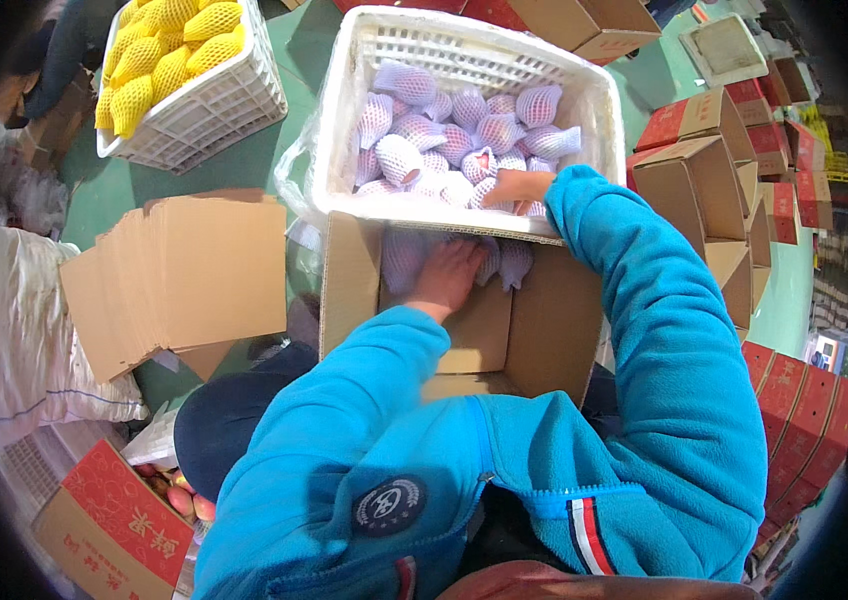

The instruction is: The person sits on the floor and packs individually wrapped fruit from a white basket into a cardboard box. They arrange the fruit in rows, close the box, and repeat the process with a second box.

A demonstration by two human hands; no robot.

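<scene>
A white plastic crate (472,202) in front of me holds many fruits in pale lilac foam nets (499,133). Over its near rim reaches my right hand (517,189), fingers curled down around a net-wrapped fruit that they partly hide. An open cardboard box (555,322) stands against the crate on my side, between my legs. Inside it, my left hand (450,276) lies on net-wrapped fruits (403,259) in a row at the far wall. Its fingertips point away from me, and whether they grip a fruit cannot be seen. Bare cardboard shows on the box's nearer bottom.
Flattened cardboard sheets (217,274) lie left of the box. Further back stands a white crate (198,120) of yellow-netted fruit (168,49). Open cartons (686,187) and red boxes (806,435) line the right. A white sack (26,322) and unwrapped fruit (180,501) are at left.
</scene>
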